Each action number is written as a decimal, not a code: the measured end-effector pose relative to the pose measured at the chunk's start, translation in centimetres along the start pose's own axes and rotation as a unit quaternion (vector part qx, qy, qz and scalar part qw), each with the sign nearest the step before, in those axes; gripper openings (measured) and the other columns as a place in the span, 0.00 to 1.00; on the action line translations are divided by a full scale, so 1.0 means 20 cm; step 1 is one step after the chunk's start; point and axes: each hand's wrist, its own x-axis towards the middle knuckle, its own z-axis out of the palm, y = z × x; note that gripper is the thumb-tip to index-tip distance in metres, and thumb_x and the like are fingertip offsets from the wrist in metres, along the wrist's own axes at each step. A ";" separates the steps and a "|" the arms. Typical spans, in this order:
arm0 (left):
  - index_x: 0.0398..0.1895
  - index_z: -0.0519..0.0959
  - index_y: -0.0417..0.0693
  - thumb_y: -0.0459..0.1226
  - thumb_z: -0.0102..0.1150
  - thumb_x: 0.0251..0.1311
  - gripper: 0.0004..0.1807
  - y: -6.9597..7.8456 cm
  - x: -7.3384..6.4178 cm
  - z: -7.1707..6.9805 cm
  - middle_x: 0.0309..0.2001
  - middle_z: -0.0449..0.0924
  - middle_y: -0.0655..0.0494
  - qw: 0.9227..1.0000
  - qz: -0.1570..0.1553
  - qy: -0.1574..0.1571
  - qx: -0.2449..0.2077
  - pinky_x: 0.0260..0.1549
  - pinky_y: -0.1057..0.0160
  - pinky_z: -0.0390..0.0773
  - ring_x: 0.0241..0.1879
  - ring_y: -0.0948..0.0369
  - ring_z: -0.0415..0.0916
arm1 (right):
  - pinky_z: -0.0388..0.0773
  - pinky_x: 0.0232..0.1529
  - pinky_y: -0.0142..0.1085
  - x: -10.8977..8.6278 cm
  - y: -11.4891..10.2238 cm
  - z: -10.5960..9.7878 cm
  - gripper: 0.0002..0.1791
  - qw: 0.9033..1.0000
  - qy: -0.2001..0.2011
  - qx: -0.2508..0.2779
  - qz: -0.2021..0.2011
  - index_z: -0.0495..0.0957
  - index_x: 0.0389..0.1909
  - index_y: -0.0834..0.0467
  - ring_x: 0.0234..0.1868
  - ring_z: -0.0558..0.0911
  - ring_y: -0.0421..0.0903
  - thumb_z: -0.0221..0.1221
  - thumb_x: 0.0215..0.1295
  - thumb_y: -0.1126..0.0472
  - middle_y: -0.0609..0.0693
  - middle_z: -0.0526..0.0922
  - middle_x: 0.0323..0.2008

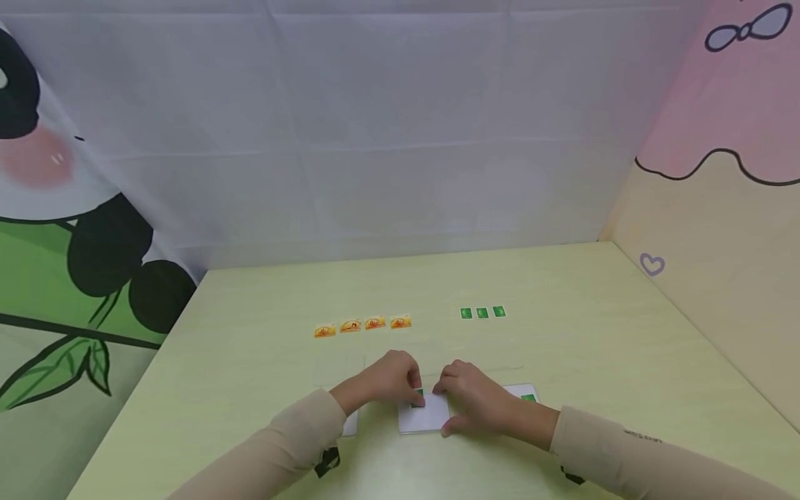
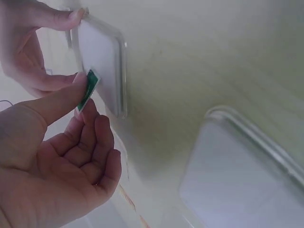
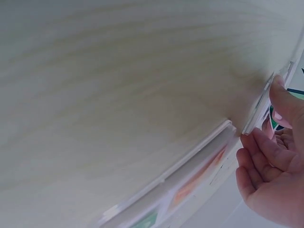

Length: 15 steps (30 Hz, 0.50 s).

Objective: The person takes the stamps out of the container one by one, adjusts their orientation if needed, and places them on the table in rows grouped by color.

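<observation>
– Pale cloth behind, light table below. Left grip?

– Left hand, lower middle of the frame: thumb and fingertips pinched together on a small green card. Other fingers loosely curled.

– Where's the card?

– Over the white slab, bottom centre, near its upper edge. Can't tell if it touches.

– Right grip?

– Right hand, just right of centre, low. Has that same slab by its right side, thumb at the lower corner, fingers at the upper; spread only slab-wide.

– Around them?

– Right slab behind the right hand, partly hidden; right-wrist view shows green and orange patches on it. Left slab peeks out beside the left sleeve.

– Further out?

– Four orange cards in a row, centre, slightly left. Three green cards in a row, right of those.
</observation>
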 end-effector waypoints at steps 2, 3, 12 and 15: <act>0.19 0.80 0.44 0.36 0.73 0.47 0.10 -0.01 0.01 -0.01 0.19 0.73 0.61 1.000 -0.002 -0.007 -0.001 0.23 0.71 0.65 0.23 0.65 0.66 | 0.73 0.50 0.34 0.00 0.00 0.00 0.27 1.000 0.000 -0.002 -0.001 0.81 0.44 0.60 0.44 0.73 0.40 0.74 0.45 0.49 0.47 0.80 0.40; 0.19 0.81 0.44 0.36 0.73 0.47 0.09 -0.01 0.01 -0.02 0.19 0.73 0.61 1.000 -0.003 -0.010 -0.002 0.23 0.71 0.65 0.23 0.66 0.66 | 0.73 0.50 0.35 0.00 0.00 0.00 0.27 1.000 0.000 -0.002 0.000 0.81 0.44 0.60 0.44 0.73 0.40 0.74 0.45 0.49 0.47 0.80 0.40; 0.22 0.84 0.43 0.35 0.71 0.49 0.06 -0.01 0.04 -0.07 0.20 0.77 0.60 0.999 -0.021 -0.041 -0.014 0.23 0.71 0.67 0.23 0.65 0.67 | 0.73 0.50 0.34 0.01 0.01 0.02 0.27 1.000 -0.005 -0.003 0.004 0.81 0.44 0.59 0.44 0.73 0.40 0.74 0.45 0.48 0.47 0.81 0.40; 0.24 0.85 0.43 0.35 0.71 0.50 0.05 0.00 0.05 -0.09 0.21 0.78 0.59 0.999 -0.022 -0.044 -0.010 0.24 0.71 0.67 0.23 0.65 0.68 | 0.73 0.50 0.34 0.02 0.02 0.02 0.28 1.000 -0.002 -0.005 0.003 0.81 0.44 0.59 0.44 0.74 0.40 0.74 0.44 0.48 0.47 0.81 0.40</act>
